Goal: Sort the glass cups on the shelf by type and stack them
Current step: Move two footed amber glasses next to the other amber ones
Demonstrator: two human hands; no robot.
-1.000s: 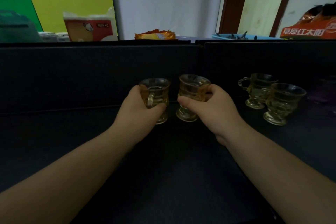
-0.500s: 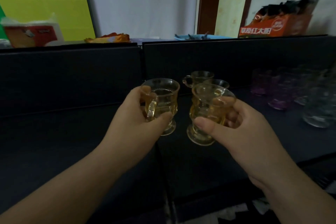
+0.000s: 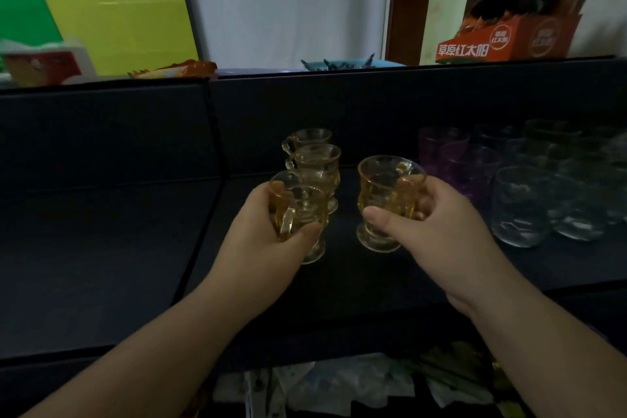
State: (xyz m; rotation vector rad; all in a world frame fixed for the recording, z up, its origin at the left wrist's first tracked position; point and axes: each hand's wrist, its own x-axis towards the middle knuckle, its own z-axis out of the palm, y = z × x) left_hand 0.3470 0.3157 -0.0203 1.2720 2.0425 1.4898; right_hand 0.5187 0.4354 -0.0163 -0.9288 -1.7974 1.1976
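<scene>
I see two amber footed glass cups with handles held above the dark shelf [image 3: 101,248]; my left hand [image 3: 261,241] wraps one amber cup [image 3: 298,214], thumb across its front, handle toward me; my right hand [image 3: 437,231] clasps the other amber cup [image 3: 383,200], upright, thumb on its stem; behind stand two more amber cups [image 3: 314,159] in a row; to the right, purple glasses [image 3: 454,159] and clear glasses [image 3: 522,207] crowd the shelf.

each hand's got an amber cup: left hand [image 3: 261,241] on the handled cup [image 3: 298,214]; right hand [image 3: 437,234] wrapped round the other cup [image 3: 386,200]; both above the dark shelf [image 3: 101,248]
</scene>
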